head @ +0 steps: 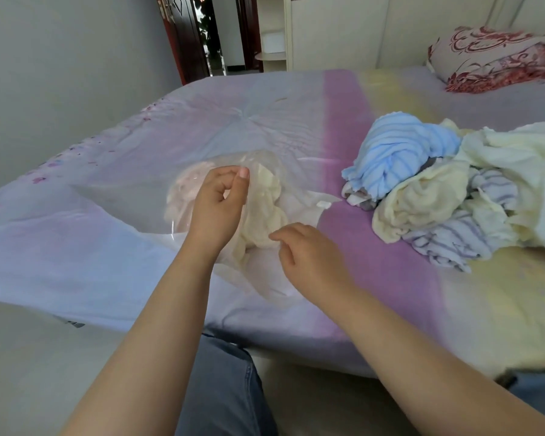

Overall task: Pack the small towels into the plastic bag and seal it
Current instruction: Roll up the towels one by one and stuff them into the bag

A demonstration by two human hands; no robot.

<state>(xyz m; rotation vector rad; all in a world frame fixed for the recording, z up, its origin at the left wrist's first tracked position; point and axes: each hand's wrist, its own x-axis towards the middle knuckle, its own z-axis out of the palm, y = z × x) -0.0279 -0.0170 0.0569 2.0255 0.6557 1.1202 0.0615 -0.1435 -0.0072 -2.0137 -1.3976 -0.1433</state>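
1. our left hand pinches the raised edge of the clear plastic bag between thumb and fingers: grip closed on the bag.
2. our right hand hovers at the bag's near side, fingers loosely curled, holding nothing.
3. a pale yellow towel and a pink towel lie inside the bag, on the bed.
4. a heap of towels sits well to the right.

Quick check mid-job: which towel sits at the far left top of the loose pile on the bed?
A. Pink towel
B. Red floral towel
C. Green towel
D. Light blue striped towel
D: the light blue striped towel crowns the pile's left end, beside cream towels.
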